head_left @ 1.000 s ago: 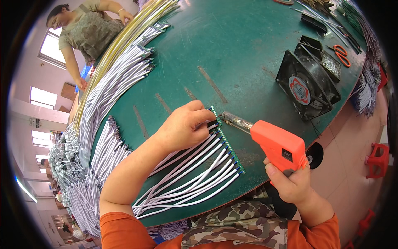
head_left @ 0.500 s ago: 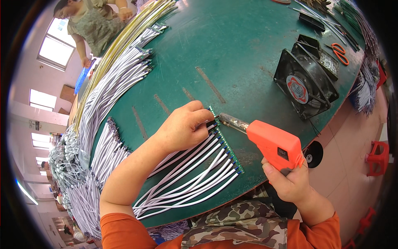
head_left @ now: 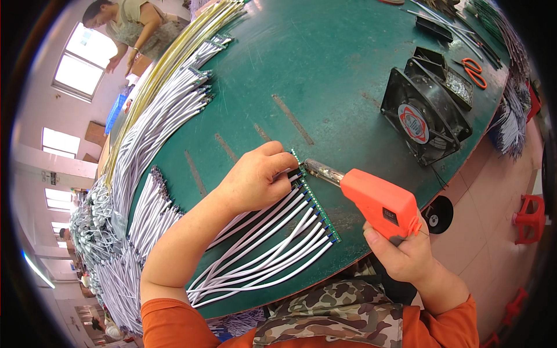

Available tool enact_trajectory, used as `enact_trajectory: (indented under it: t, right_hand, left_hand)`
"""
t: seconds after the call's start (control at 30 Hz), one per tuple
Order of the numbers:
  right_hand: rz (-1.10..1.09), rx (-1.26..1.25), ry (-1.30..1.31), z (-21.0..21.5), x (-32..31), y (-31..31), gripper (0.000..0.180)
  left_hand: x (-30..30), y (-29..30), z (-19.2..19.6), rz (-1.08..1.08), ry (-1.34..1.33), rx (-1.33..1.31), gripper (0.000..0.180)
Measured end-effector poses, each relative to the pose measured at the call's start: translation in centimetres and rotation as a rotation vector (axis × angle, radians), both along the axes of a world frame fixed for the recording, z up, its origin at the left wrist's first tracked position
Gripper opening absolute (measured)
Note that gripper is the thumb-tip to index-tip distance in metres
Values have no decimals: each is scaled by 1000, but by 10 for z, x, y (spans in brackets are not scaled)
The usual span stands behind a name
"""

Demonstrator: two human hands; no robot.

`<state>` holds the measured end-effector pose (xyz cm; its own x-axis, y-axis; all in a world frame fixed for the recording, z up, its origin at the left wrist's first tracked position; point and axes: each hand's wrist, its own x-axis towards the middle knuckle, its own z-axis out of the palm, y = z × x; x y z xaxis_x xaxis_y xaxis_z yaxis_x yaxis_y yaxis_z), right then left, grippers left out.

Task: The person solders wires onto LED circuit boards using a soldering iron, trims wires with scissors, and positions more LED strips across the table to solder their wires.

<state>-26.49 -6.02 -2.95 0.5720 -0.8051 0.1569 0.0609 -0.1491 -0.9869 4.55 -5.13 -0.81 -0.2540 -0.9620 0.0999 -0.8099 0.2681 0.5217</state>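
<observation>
Orange soldering gun (head_left: 380, 203) held at green circuit strip (head_left: 322, 207)

On the green counter (head_left: 325, 69), the strip is laid aslant, with white cables (head_left: 290, 262) spread leftward from it. The gun's grip is clasped in the right hand (head_left: 403, 252); its metal tip is held at the strip's upper part, though whether contact is made cannot be told. The fingers of the left hand (head_left: 261, 178) are drawn together there, and the strip is partly covered by them; what is pinched is hidden. The counter's left side is crowded by white cable bundles (head_left: 168, 119) and yellow strands (head_left: 148, 75), beyond which a co-worker (head_left: 156, 40) is seen. Right of the strip, well apart, a black fan (head_left: 413, 123) is placed, backed by a tray of small bits (head_left: 458, 88) and orange-handled scissors (head_left: 474, 72).
</observation>
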Motion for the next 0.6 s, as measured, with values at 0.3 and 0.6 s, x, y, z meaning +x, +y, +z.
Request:
enact_trajectory:
  t: [0.3,0.6]
  right_hand:
    - [0,-26,40,4,-1,-2,41]
    - [-33,-104,14,-2,2,-3,41]
  left_hand:
    - [-1,-1,0,-4,-2,-4,25]
    - [-2,-1,-1,9,2,7,24]
